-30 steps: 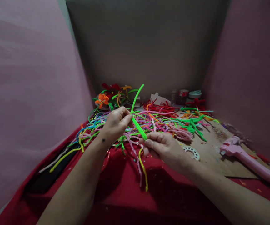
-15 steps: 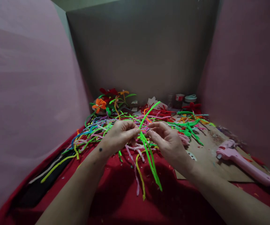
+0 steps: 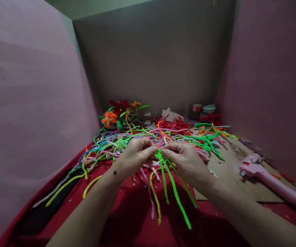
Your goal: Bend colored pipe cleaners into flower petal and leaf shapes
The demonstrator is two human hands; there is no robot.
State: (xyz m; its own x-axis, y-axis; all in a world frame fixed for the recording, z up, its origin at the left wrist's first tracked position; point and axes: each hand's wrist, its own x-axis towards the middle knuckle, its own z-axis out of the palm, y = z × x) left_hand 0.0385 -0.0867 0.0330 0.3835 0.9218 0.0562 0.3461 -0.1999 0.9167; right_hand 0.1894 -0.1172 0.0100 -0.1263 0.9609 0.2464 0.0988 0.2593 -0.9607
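Note:
Bright green pipe cleaners (image 3: 174, 183) hang down from between my hands, joined near their upper ends and fanned out below. My left hand (image 3: 140, 152) pinches them at the joined point between thumb and forefinger. From the other side, my right hand (image 3: 182, 157) has its thumb and forefinger closed on the green strands close to the same point. The fingertips of both hands nearly meet. Behind them spreads a heap of pipe cleaners (image 3: 122, 139) in many colours. A pink strand (image 3: 149, 192) and a yellow strand (image 3: 156, 202) stick out of it towards me.
A pink hot glue gun (image 3: 268, 175) lies at the right on a cardboard sheet (image 3: 230, 175). Pipe-cleaner flowers (image 3: 109, 118) stand at the back left. A jar with a pale blue lid (image 3: 209, 109) is at the back right. Red cloth (image 3: 127, 219) covers the table.
The green strand that pointed up now hangs down with the others, which have spread apart. Both hands have dropped slightly, and my right fingers have closed in on the joined point.

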